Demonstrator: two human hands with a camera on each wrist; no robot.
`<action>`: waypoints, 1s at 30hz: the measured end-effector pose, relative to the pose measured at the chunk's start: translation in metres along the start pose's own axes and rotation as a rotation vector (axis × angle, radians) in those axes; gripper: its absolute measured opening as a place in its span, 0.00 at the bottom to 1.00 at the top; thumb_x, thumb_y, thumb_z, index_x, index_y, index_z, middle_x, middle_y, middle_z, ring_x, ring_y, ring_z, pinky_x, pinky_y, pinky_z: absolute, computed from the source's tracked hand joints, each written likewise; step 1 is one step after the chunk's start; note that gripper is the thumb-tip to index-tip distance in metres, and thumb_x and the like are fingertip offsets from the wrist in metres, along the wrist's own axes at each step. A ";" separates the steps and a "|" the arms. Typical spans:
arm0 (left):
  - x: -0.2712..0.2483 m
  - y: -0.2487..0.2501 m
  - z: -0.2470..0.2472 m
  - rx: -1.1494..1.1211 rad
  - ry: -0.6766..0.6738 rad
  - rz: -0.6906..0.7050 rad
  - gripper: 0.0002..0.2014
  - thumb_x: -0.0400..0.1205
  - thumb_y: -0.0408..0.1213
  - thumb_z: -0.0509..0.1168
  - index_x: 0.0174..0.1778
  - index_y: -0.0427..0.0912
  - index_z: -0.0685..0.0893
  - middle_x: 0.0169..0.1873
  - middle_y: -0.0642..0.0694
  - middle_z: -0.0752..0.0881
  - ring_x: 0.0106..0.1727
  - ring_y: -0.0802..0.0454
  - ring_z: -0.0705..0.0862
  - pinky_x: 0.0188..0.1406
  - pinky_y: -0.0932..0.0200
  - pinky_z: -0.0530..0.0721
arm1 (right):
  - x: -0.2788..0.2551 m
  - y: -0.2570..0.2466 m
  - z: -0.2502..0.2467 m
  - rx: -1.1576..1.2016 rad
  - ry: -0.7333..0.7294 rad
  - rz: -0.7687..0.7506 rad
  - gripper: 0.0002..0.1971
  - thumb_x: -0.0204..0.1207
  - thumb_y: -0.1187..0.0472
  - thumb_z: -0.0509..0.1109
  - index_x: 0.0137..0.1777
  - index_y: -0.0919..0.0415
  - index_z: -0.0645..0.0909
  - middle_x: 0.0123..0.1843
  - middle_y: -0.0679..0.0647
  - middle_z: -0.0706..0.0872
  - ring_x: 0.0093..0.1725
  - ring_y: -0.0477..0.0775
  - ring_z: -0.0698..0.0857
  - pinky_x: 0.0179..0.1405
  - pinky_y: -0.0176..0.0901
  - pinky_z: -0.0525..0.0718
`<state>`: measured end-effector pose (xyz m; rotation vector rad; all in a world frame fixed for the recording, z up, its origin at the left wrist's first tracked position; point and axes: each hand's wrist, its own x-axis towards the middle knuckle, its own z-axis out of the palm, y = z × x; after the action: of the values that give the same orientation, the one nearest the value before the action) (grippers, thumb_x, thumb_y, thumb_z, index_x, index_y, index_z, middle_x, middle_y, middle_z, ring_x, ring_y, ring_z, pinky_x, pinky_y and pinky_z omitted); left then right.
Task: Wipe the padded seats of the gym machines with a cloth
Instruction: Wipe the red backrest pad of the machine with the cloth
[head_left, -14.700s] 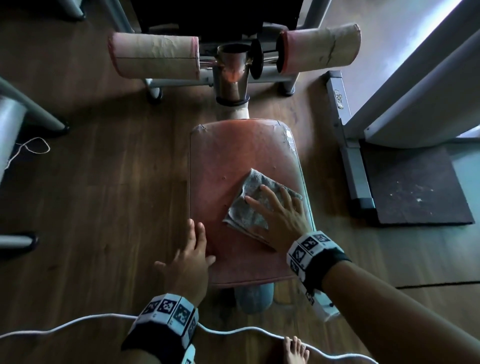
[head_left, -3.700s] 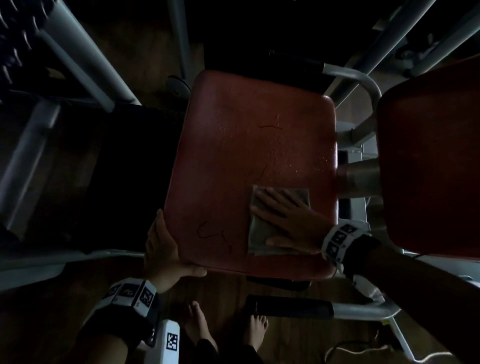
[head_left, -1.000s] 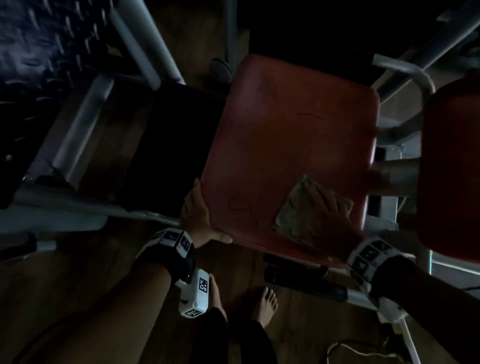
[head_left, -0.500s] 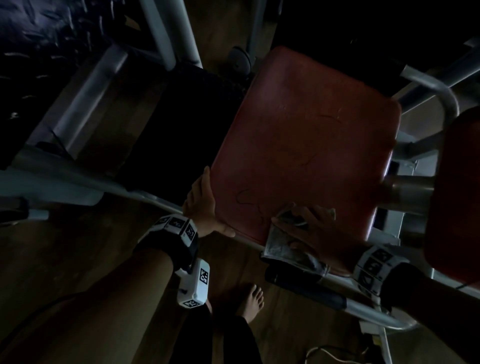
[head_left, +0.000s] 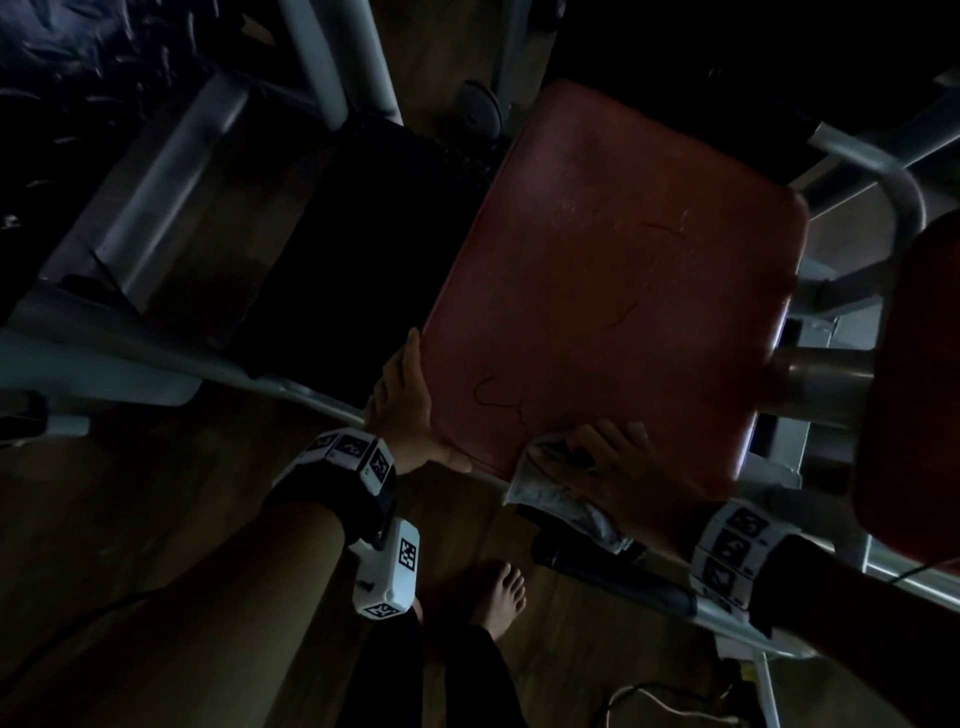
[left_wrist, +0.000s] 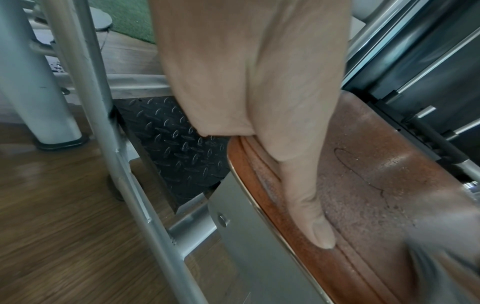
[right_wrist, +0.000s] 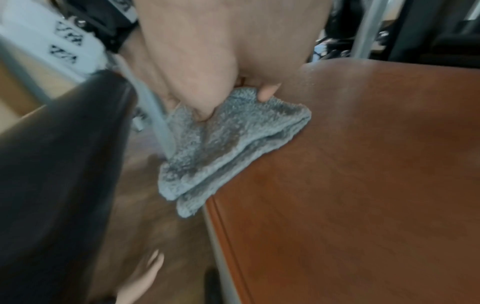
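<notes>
Down at the near edge of the red seat (head_left: 613, 291), the person's right hand (head_left: 618, 467) lies on a folded grey cloth (right_wrist: 228, 144), fingers spread over it and the thumb and a fingertip dug into the pile, so the hand grasps the cloth while pressing it to the pad. Part of the cloth sits on the seat's front corner and the rest hangs off the edge over the wooden floor (head_left: 130, 519). From the right wrist view the cloth looks doubled over, with darker patches on its upper face.

The left hand (head_left: 405, 410) holds the seat's near left corner: the thumb (left_wrist: 309, 207) lies flat along the top of the pad beside the seam, and the fingers drop over the rim and out of sight underneath. So that hand is clasped on the seat's edge.

The pad itself is worn, with thin dark cracks or scratch lines across it. Grey metal frame tubes (left_wrist: 124, 164) run beside and below the seat, and a black ridged footplate (left_wrist: 176, 148) lies just past the left hand. A second red pad (head_left: 914, 395) stands at the right, joined by a metal tube. One bare foot (head_left: 501, 597) shows on the floor below the seat.
</notes>
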<state>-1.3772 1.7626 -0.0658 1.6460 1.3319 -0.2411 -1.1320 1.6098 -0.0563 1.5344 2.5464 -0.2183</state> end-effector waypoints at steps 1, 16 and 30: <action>0.000 -0.001 0.000 -0.002 -0.002 0.003 0.83 0.48 0.48 0.88 0.78 0.60 0.23 0.82 0.49 0.40 0.83 0.36 0.47 0.78 0.26 0.53 | -0.004 0.000 0.001 -0.006 -0.011 -0.017 0.47 0.58 0.47 0.82 0.80 0.51 0.69 0.58 0.57 0.76 0.54 0.59 0.76 0.55 0.56 0.72; 0.002 -0.003 0.001 -0.008 -0.005 0.012 0.83 0.48 0.48 0.88 0.78 0.61 0.22 0.82 0.50 0.39 0.83 0.36 0.47 0.78 0.27 0.54 | -0.005 -0.006 -0.007 0.028 -0.066 0.023 0.51 0.59 0.49 0.83 0.81 0.54 0.62 0.60 0.60 0.81 0.53 0.62 0.82 0.50 0.56 0.82; 0.002 -0.004 0.003 -0.029 0.010 0.032 0.82 0.49 0.48 0.88 0.78 0.60 0.23 0.82 0.51 0.40 0.83 0.36 0.48 0.78 0.27 0.54 | 0.007 -0.005 -0.005 0.009 -0.061 0.102 0.44 0.67 0.52 0.79 0.81 0.55 0.63 0.58 0.60 0.77 0.51 0.62 0.79 0.47 0.56 0.81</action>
<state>-1.3789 1.7612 -0.0709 1.6445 1.3096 -0.1939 -1.1400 1.6149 -0.0528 1.6299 2.4167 -0.2592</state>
